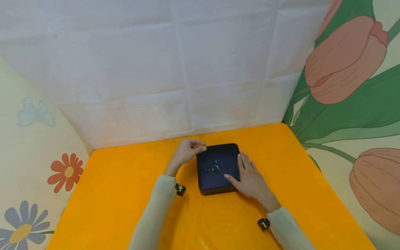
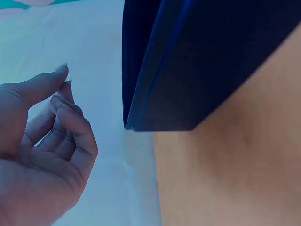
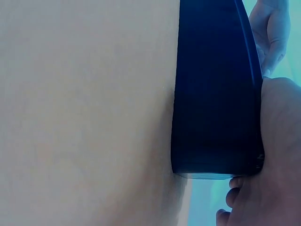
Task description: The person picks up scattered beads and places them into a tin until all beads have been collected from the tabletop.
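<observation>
A dark, square, shallow box stands on the orange-covered table. Several tiny blue and yellow-green pieces lie in a loose cluster on it, too small to make out their kind. At its far left corner my left hand pinches a tiny piece between thumb and index fingertip, the other fingers loosely bent. My right hand rests on the right edge of the box, fingers extended along that side and thumb lying over the top. In the right wrist view the box's dark wall fills the middle.
An orange cloth covers the table. Behind it hangs a white sheet, with flower-patterned curtains at both sides. Small dark wrist cameras sit at both cuffs.
</observation>
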`<state>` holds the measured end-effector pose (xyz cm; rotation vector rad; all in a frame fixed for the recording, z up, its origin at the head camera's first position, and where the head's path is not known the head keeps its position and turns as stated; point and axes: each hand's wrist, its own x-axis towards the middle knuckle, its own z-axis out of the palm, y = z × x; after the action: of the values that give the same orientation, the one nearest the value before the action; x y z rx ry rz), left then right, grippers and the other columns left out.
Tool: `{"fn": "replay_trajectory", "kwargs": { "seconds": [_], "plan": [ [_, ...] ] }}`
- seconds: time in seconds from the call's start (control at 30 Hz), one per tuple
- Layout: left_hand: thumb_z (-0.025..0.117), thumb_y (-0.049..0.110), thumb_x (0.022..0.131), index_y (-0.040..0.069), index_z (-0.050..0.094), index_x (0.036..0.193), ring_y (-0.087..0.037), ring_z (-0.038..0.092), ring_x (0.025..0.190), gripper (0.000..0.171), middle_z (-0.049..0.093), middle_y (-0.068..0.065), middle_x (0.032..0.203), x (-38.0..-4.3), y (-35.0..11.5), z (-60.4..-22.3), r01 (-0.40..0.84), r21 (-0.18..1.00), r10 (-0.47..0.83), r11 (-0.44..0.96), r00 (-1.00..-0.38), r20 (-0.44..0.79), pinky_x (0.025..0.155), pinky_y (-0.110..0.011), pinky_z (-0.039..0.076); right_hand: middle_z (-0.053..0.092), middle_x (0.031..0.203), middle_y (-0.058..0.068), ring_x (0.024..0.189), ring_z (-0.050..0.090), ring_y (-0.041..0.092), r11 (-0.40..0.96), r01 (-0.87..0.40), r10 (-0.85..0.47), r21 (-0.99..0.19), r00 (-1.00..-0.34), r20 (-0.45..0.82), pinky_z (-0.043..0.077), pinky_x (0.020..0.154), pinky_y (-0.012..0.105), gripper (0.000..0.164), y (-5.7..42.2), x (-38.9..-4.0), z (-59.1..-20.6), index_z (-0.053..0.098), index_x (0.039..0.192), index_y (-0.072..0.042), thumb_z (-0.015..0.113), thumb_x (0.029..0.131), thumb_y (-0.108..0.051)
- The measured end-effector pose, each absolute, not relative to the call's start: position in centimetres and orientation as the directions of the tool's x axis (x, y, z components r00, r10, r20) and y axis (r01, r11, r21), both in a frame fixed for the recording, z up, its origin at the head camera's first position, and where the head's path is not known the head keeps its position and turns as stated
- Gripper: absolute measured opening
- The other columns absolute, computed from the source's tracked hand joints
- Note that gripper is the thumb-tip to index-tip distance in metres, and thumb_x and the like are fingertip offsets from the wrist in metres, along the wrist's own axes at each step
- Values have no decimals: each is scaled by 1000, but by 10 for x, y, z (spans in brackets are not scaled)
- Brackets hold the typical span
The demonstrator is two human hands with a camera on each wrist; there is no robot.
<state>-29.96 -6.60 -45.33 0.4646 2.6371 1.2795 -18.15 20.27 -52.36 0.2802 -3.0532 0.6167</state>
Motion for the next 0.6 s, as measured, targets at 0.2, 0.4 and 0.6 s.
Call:
{"fn": "replay_trajectory", "kwargs": {
  "seconds": [0.2, 0.4, 0.6],
  "plan": [
    [75, 35, 99, 17, 79, 116, -40, 68, 97, 25, 75, -6, 103, -304, -53, -459, 179, 820, 350, 544, -936, -28, 70, -31, 50, 5, 176, 22, 165, 7, 40, 900, -177, -173, -398, -984, 46, 17, 131, 61, 104, 202, -181, -523, 9, 166, 2, 47, 102, -71],
    [77, 33, 97, 15, 79, 116, -45, 68, 104, 26, 76, -7, 102, -308, -42, -461, 162, 848, 351, 504, -936, -29, 73, -30, 52, 5, 177, 21, 165, 7, 39, 898, -169, -169, -407, -985, 36, 17, 131, 60, 105, 202, -180, -523, 9, 166, 1, 47, 102, -72],
    [78, 33, 97, 14, 79, 117, -43, 69, 105, 28, 76, -8, 104, -311, -36, -464, 172, 851, 365, 497, -931, -25, 76, -32, 55, 4, 177, 21, 165, 6, 40, 894, -166, -168, -415, -985, 34, 17, 131, 60, 105, 203, -180, -522, 8, 166, 1, 46, 102, -73]
  ]
}}
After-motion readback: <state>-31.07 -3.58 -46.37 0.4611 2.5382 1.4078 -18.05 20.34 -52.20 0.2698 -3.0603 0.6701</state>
